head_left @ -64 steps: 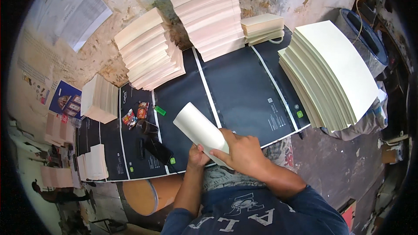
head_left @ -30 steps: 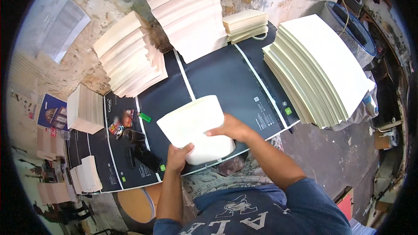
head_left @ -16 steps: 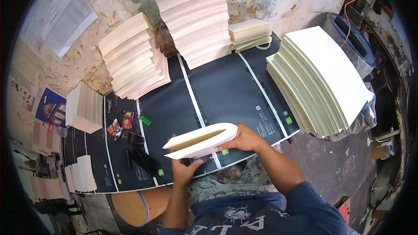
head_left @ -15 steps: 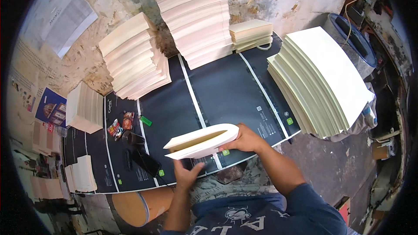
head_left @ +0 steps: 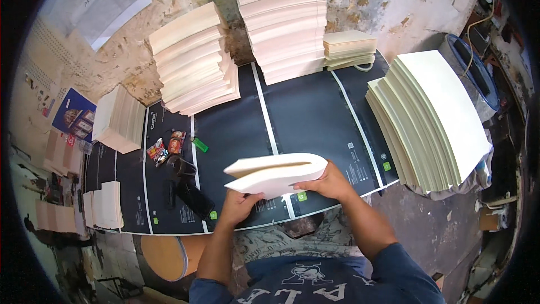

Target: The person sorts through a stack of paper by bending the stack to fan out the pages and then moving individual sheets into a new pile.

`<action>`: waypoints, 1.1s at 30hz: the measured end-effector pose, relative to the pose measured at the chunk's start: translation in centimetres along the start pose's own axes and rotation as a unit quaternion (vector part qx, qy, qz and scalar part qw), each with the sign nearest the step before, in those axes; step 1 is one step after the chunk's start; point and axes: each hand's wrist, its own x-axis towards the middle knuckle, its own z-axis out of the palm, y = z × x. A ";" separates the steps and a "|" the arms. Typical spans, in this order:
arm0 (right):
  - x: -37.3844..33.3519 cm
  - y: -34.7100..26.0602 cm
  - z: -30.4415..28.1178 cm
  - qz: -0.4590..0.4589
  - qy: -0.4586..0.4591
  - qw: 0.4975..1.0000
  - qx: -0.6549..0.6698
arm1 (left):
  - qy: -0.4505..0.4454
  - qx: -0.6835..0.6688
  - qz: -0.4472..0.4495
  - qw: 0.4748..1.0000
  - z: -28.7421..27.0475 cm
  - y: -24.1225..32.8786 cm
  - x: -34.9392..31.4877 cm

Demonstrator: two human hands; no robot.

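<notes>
Black-covered table point(head_left: 312, 115), striped white, runs from 9 to 2 o'clock. Tallest paper stack point(head_left: 284, 28) stands at 12 o'clock; wide flat-sheet stack point(head_left: 444, 118) at 3, its sheets unfolded; uneven paper stack point(head_left: 194, 59) between 10 and 11.

Paper bundle point(head_left: 275, 177) sits just below centre, at 6 o'clock, held above the table's near edge. It is bent double, round bend toward 3, open ends toward 9. My judgement: the folding-over is done, the flattening is not; I see a wedge of space between the halves and no sharp crease.

Right hand point(head_left: 326, 183) is clamped on the bend end, thumb on the near face, fingers mostly behind. Left hand point(head_left: 239, 207) has its thumb at the bundle's lower edge; its fingers are hidden, so I cannot tell whether they grip.

Dark phone point(head_left: 195, 198) at 8 o'clock. Green lighter point(head_left: 199, 144), smallest item I log, at 9.
</notes>
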 end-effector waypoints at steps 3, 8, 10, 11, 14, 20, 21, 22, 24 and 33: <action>-0.7 -0.6 3.2 -0.020 0.150 0.988 -0.005 | 0.194 0.121 0.004 0.973 3.8 2.2 -1.3; -1.3 -0.1 1.9 0.031 0.127 0.990 0.060 | 0.049 0.028 -0.059 0.997 1.1 4.0 -1.1; -1.3 0.0 1.0 0.039 0.095 0.993 0.064 | 0.005 -0.032 -0.081 0.996 -0.1 4.1 -0.7; -1.3 0.5 1.4 0.016 0.104 0.993 0.061 | 0.036 0.002 -0.078 0.996 0.2 3.9 -0.5; -1.5 0.2 4.6 -0.034 0.238 0.968 -0.064 | 0.212 0.069 -0.030 0.974 3.7 3.6 -0.3; -1.1 -0.7 0.4 -0.026 0.081 0.995 0.053 | 0.152 -0.106 -0.010 0.983 1.7 2.5 0.6; -1.5 -0.7 0.1 -0.027 0.068 0.996 0.054 | 0.177 0.079 0.092 0.977 0.8 1.5 1.1; -1.9 -0.6 0.1 -0.029 0.046 0.996 0.064 | 0.185 0.067 0.051 0.979 -0.2 0.9 0.7; -1.5 -0.2 -0.4 0.019 -0.026 0.999 0.024 | 0.148 0.006 0.137 0.979 -0.6 1.3 1.1; -0.2 0.0 -0.9 0.080 -0.023 0.996 0.040 | -0.029 -0.063 -0.039 0.997 -0.3 2.1 0.7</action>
